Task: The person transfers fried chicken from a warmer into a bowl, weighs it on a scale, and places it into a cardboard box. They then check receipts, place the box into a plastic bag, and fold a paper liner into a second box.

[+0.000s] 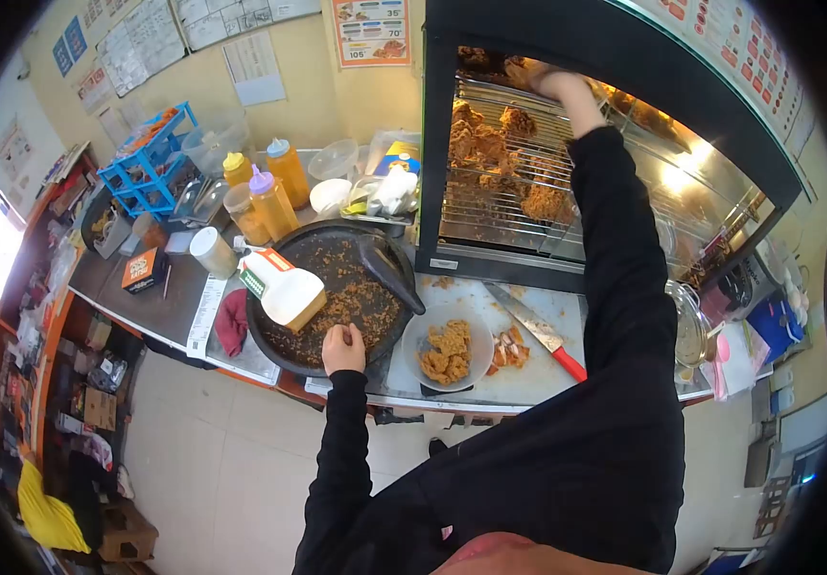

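My left hand [344, 351] is closed at the near rim of a wide black stone mortar [265, 335]; whether anything is inside the fist is hidden. Brown crumbs coat the mortar, where a dark pestle [389, 275] and a white paper food box [284, 287] lie. Stretched into the lit warming cabinet [500, 261], my right hand [549, 80] is up at the top rack beside fried pieces; its fingers do not show clearly. Lower down, fried chicken [476, 139] rests on a wire rack. A bowl [478, 355] on the counter holds battered fried pieces [447, 353].
A red-handled knife [538, 326] lies beside the bowl, near chopped meat scraps [509, 349]. Sauce bottles [272, 201] stand behind the mortar, next to a blue rack [150, 158]. A red cloth [232, 322] is at the mortar's left. A person in a yellow sleeve [49, 508] is at lower left.
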Available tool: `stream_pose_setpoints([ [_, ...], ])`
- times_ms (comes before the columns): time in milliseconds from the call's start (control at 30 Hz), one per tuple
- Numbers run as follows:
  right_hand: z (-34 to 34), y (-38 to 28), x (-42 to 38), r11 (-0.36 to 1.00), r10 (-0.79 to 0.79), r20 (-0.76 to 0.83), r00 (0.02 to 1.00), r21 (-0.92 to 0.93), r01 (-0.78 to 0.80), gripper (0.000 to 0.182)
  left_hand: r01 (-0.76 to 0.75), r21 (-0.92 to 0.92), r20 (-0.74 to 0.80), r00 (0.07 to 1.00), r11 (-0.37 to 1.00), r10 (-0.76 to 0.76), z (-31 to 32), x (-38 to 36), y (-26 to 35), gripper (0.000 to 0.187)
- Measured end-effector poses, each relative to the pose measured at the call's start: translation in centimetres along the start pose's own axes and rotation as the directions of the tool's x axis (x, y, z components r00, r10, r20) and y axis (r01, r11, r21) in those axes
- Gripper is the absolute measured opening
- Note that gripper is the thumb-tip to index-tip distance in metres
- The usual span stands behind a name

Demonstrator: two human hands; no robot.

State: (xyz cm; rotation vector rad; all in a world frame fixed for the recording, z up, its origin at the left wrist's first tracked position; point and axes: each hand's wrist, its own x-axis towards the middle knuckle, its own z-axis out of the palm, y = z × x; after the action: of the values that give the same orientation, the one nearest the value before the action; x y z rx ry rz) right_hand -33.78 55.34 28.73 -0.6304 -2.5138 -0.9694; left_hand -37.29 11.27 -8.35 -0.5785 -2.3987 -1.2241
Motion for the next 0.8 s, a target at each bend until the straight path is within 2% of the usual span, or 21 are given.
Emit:
stream_pose_setpoints([
  [100,8.7,3.4,5.9,0.88,0.058,-0.037,0.998,-0.469,-0.069,0.043,0.001,0.006,-0.004,1.0,1.0,-0.001,0.0,0.1,0.2,0.023],
  [200,5.3,3.3,3.1,0.982,0.001,-0.118,0.993,-0.189,-0.023,0.043,-0.014,0.006,-0.017,1.0,1.0,0.014,0.3,0.1,-0.2,0.025],
  [267,4.2,2.8,1.6,0.994,-0.053,-0.208,0.977,-0.107,0.031,0.043,0.0,0.029,-0.002,1.0,1.0,0.0,0.0,0.1,0.2,0.025],
  [467,1.2,2.1,-2.3,0.985,-0.17,-0.444,0.88,-0.08,0.149,0.046,-0.032,-0.005,-0.017,0.999,0.999,0.032,0.0,0.2,0.0,0.024],
  [800,-1.8,0.2,-6.9,0.947,-0.309,-0.672,0.673,-0.152,0.282,0.055,-0.03,-0.03,-0.014,0.999,0.999,0.03,0.3,0.0,-0.6,0.023],
])
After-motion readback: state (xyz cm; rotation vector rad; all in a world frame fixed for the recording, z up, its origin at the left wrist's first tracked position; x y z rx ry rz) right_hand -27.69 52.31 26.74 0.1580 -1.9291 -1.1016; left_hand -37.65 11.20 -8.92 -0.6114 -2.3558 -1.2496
